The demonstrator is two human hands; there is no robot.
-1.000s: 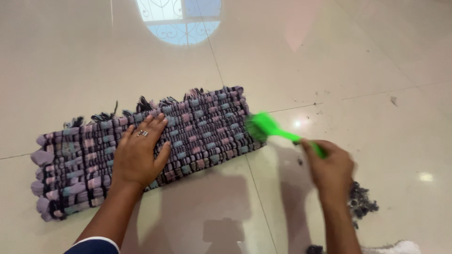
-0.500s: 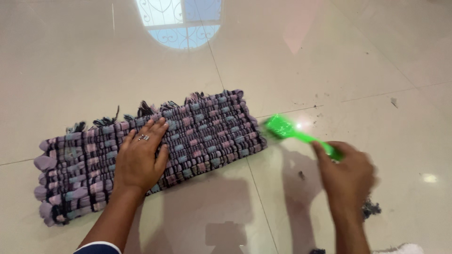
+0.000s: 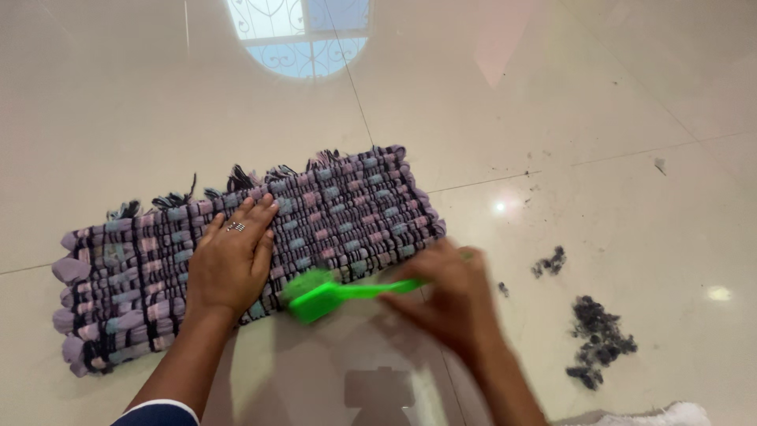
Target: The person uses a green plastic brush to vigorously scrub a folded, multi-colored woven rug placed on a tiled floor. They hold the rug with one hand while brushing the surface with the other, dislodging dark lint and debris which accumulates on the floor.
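Observation:
A woven rug [image 3: 347, 213] in purple, pink, blue and black lies folded on the glossy tiled floor. My left hand [image 3: 230, 260], with a ring on one finger, presses flat on the rug's middle, fingers spread. My right hand [image 3: 453, 296] grips the handle of a bright green brush [image 3: 331, 293]. The brush head sits at the rug's near edge, just right of my left hand. The right hand is blurred by motion.
Dark lint clumps lie on the floor to the right: a small one [image 3: 550, 262] and a larger pile [image 3: 599, 339]. Specks of dirt dot the tiles beyond. A white cloth edge [image 3: 670, 414] shows at the bottom right. A window reflects on the floor [image 3: 300, 31].
My right hand swung the green brush from the floor right of the rug back left to the rug's near edge. The lint piles are now uncovered. My left hand stayed put.

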